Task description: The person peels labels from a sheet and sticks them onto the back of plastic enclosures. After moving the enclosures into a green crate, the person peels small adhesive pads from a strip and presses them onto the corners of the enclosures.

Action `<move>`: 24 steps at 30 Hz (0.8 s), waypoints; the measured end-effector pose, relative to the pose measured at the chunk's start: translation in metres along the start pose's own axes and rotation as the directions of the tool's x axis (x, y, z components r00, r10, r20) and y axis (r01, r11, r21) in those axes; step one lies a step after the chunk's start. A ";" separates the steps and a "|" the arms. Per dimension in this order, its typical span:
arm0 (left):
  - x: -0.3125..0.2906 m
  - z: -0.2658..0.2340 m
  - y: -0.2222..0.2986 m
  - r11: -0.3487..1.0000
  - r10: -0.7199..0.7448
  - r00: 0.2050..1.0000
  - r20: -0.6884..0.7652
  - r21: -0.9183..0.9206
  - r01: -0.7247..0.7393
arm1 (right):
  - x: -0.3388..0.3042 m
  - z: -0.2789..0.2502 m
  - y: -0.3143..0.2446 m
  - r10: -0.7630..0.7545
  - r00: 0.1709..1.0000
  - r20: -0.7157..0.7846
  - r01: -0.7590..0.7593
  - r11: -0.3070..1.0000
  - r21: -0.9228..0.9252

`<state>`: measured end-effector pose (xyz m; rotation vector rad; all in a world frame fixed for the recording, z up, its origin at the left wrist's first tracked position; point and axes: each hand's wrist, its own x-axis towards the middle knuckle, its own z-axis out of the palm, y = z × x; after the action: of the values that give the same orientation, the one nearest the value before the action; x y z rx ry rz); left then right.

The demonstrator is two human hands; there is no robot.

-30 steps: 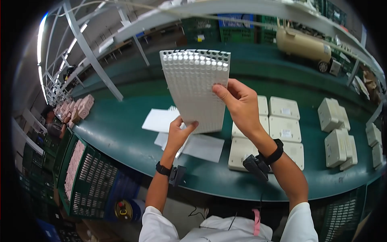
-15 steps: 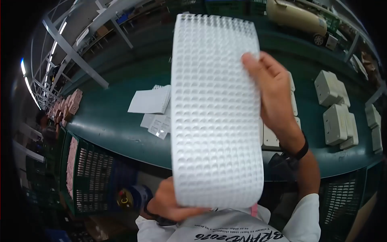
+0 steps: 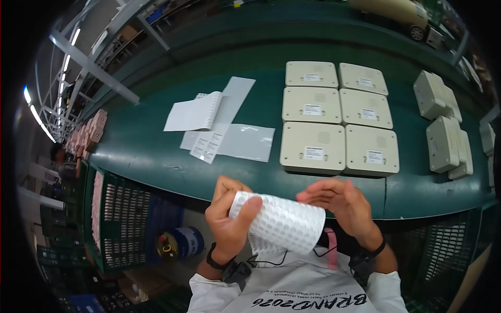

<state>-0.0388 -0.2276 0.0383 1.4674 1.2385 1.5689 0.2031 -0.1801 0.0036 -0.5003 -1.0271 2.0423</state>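
My left hand (image 3: 229, 219) grips a white sheet covered in rows of round dots (image 3: 287, 221) by its left end, thumb on top. The sheet is curled over into a loose roll in front of my chest. By the sheet's right end, my right hand (image 3: 344, 208) is raised with its fingers stretched out and nothing in it. Beyond my hands, cream plastic housings (image 3: 313, 146) with small labels stand in two columns on the green table (image 3: 172, 167). To their left are another white dotted sheet (image 3: 190, 115), a label sheet (image 3: 209, 146) and a glossy pale sheet (image 3: 248, 142).
More cream housings (image 3: 443, 148) stand on edge at the right. Pink parts (image 3: 94, 130) lie along the table's far left end. Below the table's left edge are a green crate (image 3: 122, 224) and a blue can (image 3: 189, 241). A cream tank (image 3: 389, 10) is at the back right.
The dotted sheet has come down from upright before me and is now curled low by my chest. My right hand has let go of it; my left hand still holds it.
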 end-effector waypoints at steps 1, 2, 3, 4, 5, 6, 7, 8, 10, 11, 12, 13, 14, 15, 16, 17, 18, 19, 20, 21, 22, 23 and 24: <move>0.002 0.011 -0.008 0.999 -0.002 1.000 -0.028 0.052 0.003 | -0.002 0.008 0.004 -0.135 0.989 -0.067 0.123 0.979 -0.163; 0.003 0.022 -0.015 0.994 -0.001 0.998 -0.056 0.105 0.007 | -0.002 0.016 0.007 -0.273 0.956 -0.109 0.225 0.917 -0.329; 0.004 0.031 -0.020 0.987 0.001 0.996 -0.086 0.160 0.013 | -0.006 0.017 0.009 -0.408 0.905 -0.123 0.302 0.818 -0.489; 0.005 0.034 -0.027 0.989 -0.002 0.998 -0.066 0.144 0.011 | -0.011 0.014 0.009 -0.416 0.898 -0.142 0.298 0.813 -0.500; 0.004 0.034 -0.033 0.993 0.014 1.000 -0.002 0.115 -0.013 | -0.015 0.010 0.010 -0.403 0.898 -0.177 0.264 0.816 -0.515; 0.004 0.034 -0.036 0.996 0.030 0.998 0.061 0.085 -0.036 | -0.020 0.006 0.011 -0.388 0.897 -0.211 0.230 0.819 -0.526; 0.003 0.036 -0.040 0.997 0.048 0.992 0.121 0.055 -0.055 | -0.024 0.002 0.011 -0.371 0.896 -0.245 0.194 0.823 -0.534; 0.002 0.040 -0.043 0.998 0.044 0.990 0.133 0.045 -0.050 | -0.028 -0.002 0.010 -0.374 0.890 -0.260 0.188 0.822 -0.538; 0.000 0.047 -0.040 0.966 -0.061 0.976 0.207 -0.234 0.110 | -0.035 -0.011 0.007 -0.410 0.867 -0.284 0.215 0.821 -0.528; -0.002 0.049 -0.039 0.912 -0.107 0.962 0.252 -0.361 0.196 | -0.038 -0.013 0.006 -0.424 0.856 -0.296 0.226 0.822 -0.523; -0.002 0.051 -0.039 0.909 -0.111 0.961 0.254 -0.364 0.202 | -0.038 -0.015 0.006 -0.421 0.855 -0.301 0.220 0.823 -0.524; -0.001 0.051 -0.040 0.905 -0.124 0.931 0.343 -0.346 0.248 | -0.037 -0.015 0.005 -0.385 0.848 -0.364 0.163 0.843 -0.512; 0.001 0.052 -0.040 0.900 -0.134 0.894 0.428 -0.325 0.291 | -0.036 -0.015 0.003 -0.349 0.835 -0.425 0.107 0.861 -0.496; 0.002 0.052 -0.041 0.894 -0.143 0.848 0.510 -0.300 0.331 | -0.035 -0.015 0.002 -0.312 0.818 -0.484 0.052 0.877 -0.477; 0.002 0.053 -0.042 0.891 -0.146 0.848 0.510 -0.304 0.336 | -0.035 -0.016 0.002 -0.308 0.817 -0.488 0.045 0.877 -0.478; 0.001 0.053 -0.043 0.873 -0.191 0.816 0.546 -0.286 0.396 | -0.035 -0.017 0.004 -0.310 0.812 -0.494 0.046 0.879 -0.475; 0.000 0.054 -0.044 0.851 -0.234 0.780 0.581 -0.266 0.453 | -0.035 -0.019 0.005 -0.313 0.807 -0.501 0.048 0.880 -0.473; 0.000 0.054 -0.045 0.826 -0.275 0.739 0.615 -0.243 0.509 | -0.035 -0.020 0.007 -0.315 0.801 -0.509 0.049 0.882 -0.469; -0.001 0.054 -0.044 0.822 -0.278 0.738 0.615 -0.245 0.514 | -0.035 -0.021 0.009 -0.311 0.801 -0.512 0.043 0.882 -0.468; -0.002 0.055 -0.043 0.797 -0.310 0.725 0.615 -0.248 0.551 | -0.035 -0.022 0.011 -0.329 0.793 -0.513 0.057 0.878 -0.474; -0.002 0.056 -0.042 0.770 -0.341 0.710 0.616 -0.250 0.587 | -0.035 -0.023 0.012 -0.347 0.785 -0.514 0.072 0.874 -0.480; -0.003 0.057 -0.042 0.742 -0.372 0.694 0.616 -0.253 0.621 | -0.035 -0.024 0.013 -0.365 0.776 -0.515 0.087 0.869 -0.486; -0.004 0.056 -0.043 0.738 -0.375 0.692 0.617 -0.253 0.625 | -0.036 -0.024 0.014 -0.361 0.776 -0.518 0.082 0.871 -0.485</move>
<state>0.0109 -0.2052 -0.0070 1.0098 0.7802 0.8780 0.2338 -0.2016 -0.0217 -1.1173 -1.0747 1.2771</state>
